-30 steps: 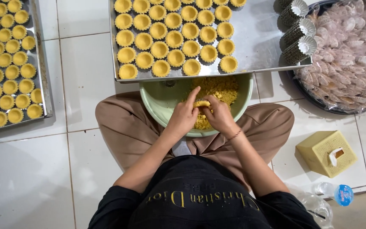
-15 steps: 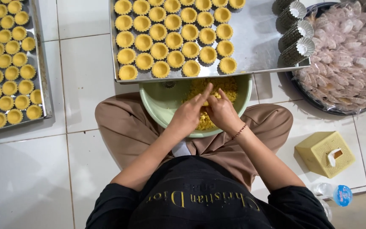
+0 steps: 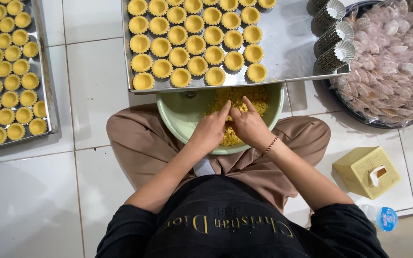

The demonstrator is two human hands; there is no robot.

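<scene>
A pale green bowl (image 3: 180, 117) rests on my lap, holding crumbly yellow dough (image 3: 237, 98). My left hand (image 3: 211, 131) and my right hand (image 3: 248, 125) meet over the bowl, fingers pinched together on a small piece of the dough between them. Just beyond the bowl lies a metal baking tray (image 3: 290, 43) filled with rows of yellow tart shells (image 3: 197, 45). What the fingertips enclose is mostly hidden.
A second tray of tart shells (image 3: 5, 71) lies on the white tiled floor at the left. Stacked fluted metal moulds (image 3: 335, 36) sit on the near tray's right end. A dark basin of wrapped pale pieces (image 3: 393, 62), a yellow tissue box (image 3: 366, 172) and a bottle cap (image 3: 383, 219) are at the right.
Both hands have shifted slightly within the bowl, fingers working the piece of dough. Trays and bowl have not moved.
</scene>
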